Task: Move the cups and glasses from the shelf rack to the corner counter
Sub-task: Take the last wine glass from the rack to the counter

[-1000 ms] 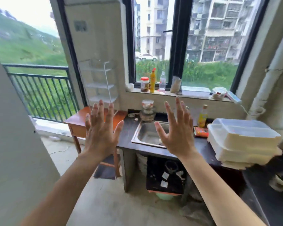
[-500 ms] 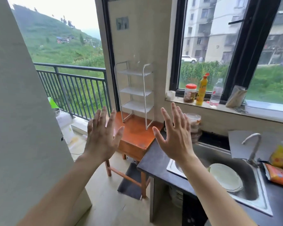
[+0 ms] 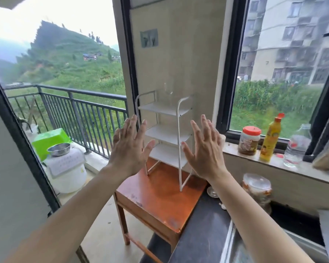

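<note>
We hold our left hand [image 3: 128,149] and right hand [image 3: 203,150] spread wide and empty before the white metal three-tier shelf rack [image 3: 165,133], seemingly poised to reach the faint clear glass [image 3: 168,90] on its top tier.

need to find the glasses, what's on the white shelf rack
The top shelf of the shelf rack holds what looks like one clear glass. The lower shelves show bare where visible, but the left hand and right hand cover their ends.
</note>
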